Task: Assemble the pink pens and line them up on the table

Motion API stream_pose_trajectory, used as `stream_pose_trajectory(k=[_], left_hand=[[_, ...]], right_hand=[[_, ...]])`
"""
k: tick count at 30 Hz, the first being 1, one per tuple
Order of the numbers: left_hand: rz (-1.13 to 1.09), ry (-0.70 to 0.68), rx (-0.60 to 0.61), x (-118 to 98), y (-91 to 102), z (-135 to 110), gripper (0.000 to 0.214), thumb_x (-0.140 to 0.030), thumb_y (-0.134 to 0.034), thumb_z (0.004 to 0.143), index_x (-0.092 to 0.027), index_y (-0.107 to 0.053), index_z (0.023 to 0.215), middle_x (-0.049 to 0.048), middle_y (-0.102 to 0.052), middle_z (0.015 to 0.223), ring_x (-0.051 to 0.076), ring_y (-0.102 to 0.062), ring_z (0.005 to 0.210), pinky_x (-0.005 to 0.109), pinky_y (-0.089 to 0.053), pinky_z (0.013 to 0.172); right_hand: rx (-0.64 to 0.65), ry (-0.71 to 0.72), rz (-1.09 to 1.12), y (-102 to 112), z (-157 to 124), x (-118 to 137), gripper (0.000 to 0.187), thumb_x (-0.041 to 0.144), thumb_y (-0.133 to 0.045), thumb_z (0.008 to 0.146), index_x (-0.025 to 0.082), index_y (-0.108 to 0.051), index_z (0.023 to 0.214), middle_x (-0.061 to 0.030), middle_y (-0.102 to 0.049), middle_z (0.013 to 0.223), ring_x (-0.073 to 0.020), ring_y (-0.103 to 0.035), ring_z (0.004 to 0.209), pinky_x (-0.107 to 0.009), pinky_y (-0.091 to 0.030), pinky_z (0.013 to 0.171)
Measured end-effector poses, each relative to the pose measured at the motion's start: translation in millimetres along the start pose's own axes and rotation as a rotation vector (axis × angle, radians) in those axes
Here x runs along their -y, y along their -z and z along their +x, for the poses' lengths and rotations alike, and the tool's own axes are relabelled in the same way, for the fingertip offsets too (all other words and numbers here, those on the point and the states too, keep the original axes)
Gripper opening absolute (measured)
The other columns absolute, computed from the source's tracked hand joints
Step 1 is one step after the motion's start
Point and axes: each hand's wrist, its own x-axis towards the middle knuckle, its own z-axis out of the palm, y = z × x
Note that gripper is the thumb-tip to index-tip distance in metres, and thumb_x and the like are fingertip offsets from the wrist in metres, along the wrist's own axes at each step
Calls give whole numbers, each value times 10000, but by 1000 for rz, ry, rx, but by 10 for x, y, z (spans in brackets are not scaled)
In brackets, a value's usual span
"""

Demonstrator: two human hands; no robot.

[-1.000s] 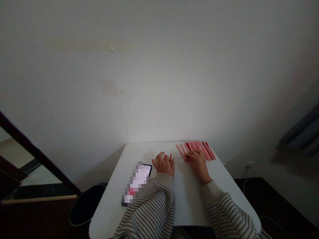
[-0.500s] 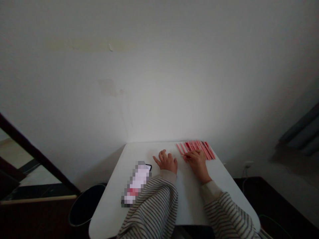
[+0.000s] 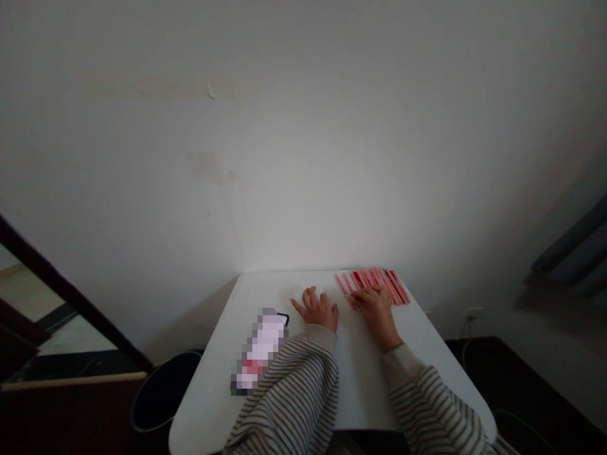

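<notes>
A row of several pink sticks (image 3: 379, 282) lies side by side at the far right of the white table (image 3: 360, 392). My right hand (image 3: 377, 309) rests at the row's near left end, its fingertips closed on one pink stick. My left hand (image 3: 318, 309) lies on the bare tabletop a little to the left of the right hand, palm down, with the thumb out and the fingers apart; nothing shows in it. Both arms wear striped sleeves.
A phone (image 3: 263, 347) lies on the table's left side, beside my left sleeve. A dark round bin (image 3: 161, 392) stands on the floor left of the table. A plain wall rises right behind the table's far edge, with a wall socket (image 3: 474, 313) low at the right.
My left hand had a small red piece at its fingertips a second ago; it has shifted slightly right and settled flat, and the red piece no longer shows. The right hand has stayed put.
</notes>
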Motion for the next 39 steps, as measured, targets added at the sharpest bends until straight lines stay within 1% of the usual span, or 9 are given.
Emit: stream_pose_trajectory(k=[3,9,13,16,20,25,28,32,39], left_hand=[[-9,5,0,2,7,1,302,-376,-591,751,-212,-657,996,101,-476,1328,287,-332,1283,690,-47,1089],[-75,31,-2,12,29,8,200,-373,-624,738,-235,-662,879,73,-511,1283,278,-367,1257,677,-82,1089],[-119,18,-13,22,46,5,184,-372,-654,728,-253,-663,867,54,-531,1251,269,-393,1232,637,-136,1098],[-171,-3,-6,29,55,4,186,-373,-671,721,-294,-679,889,33,-542,1232,257,-407,1217,606,-166,1102],[-216,-21,28,32,78,7,163,-365,-704,695,-342,-710,856,7,-550,1235,251,-401,1221,597,-146,1112],[-223,9,84,20,125,17,132,-355,-732,663,-378,-726,793,-21,-553,1265,271,-383,1242,663,-97,1095],[-222,12,106,7,143,22,119,-340,-739,651,-385,-726,760,-37,-555,1277,269,-371,1262,673,-85,1095],[-200,3,103,-16,147,18,108,-340,-751,637,-388,-724,730,-56,-554,1291,263,-363,1280,670,-71,1104],[-170,-11,125,-26,142,17,100,-354,-750,644,-399,-728,730,-65,-541,1319,274,-347,1293,679,-61,1102]], right_hand=[[8,-1,11,1,-2,-3,140,348,-620,829,286,-708,918,-5,-697,888,-233,-463,947,-381,-314,858],[33,2,6,9,8,-11,150,352,-613,834,293,-716,925,-17,-693,875,-234,-463,931,-378,-321,832],[44,1,-10,20,8,4,162,365,-615,835,307,-721,943,-15,-693,877,-239,-456,945,-390,-315,844],[53,4,-31,37,1,32,161,358,-610,842,322,-720,954,-10,-690,891,-242,-449,962,-401,-303,857],[85,19,-58,69,-2,67,150,330,-618,841,338,-720,951,-8,-678,923,-233,-444,980,-402,-299,865],[137,43,-84,101,1,102,167,282,-644,819,352,-717,952,-14,-663,949,-236,-437,1002,-418,-308,882],[161,60,-101,111,0,122,184,265,-642,818,368,-713,953,-10,-656,961,-243,-436,1013,-455,-296,917],[183,87,-124,120,4,148,207,252,-627,824,390,-706,956,-6,-645,965,-248,-435,1034,-493,-269,949],[206,79,-129,143,20,183,209,254,-616,831,402,-706,948,-5,-636,969,-251,-435,1038,-503,-266,960]])
